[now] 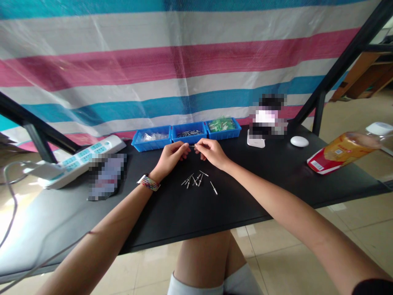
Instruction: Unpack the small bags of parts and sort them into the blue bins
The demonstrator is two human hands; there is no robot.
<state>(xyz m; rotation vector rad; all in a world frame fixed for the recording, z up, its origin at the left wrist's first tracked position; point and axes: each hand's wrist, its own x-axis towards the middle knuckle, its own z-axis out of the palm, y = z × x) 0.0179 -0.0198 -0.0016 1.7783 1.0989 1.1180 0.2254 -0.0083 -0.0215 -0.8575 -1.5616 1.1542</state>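
Between my two hands, a thin metal blind rivet [191, 146] spans the small gap at the fingertips. My left hand [172, 155] is closed in a pinch at one end of it, and a colourful woven band circles that wrist. At the other end, the thumb and fingers of my right hand [214, 152] are pinched too. Closer to me on the black table lie several loose blind rivets [196, 179], with one rivet [214, 188] apart to the right. Just behind my hands stands a blue bin [188, 140] of similar metal pieces.
Flanking it are a blue bin [151, 145] with clear plastic bags and another [226, 134] with green-and-white contents. Leftward are a power strip [84, 157] and a blurred packet [107, 177]. Rightward: a white case [256, 141], a white mouse [299, 141], a drink bottle [344, 150].
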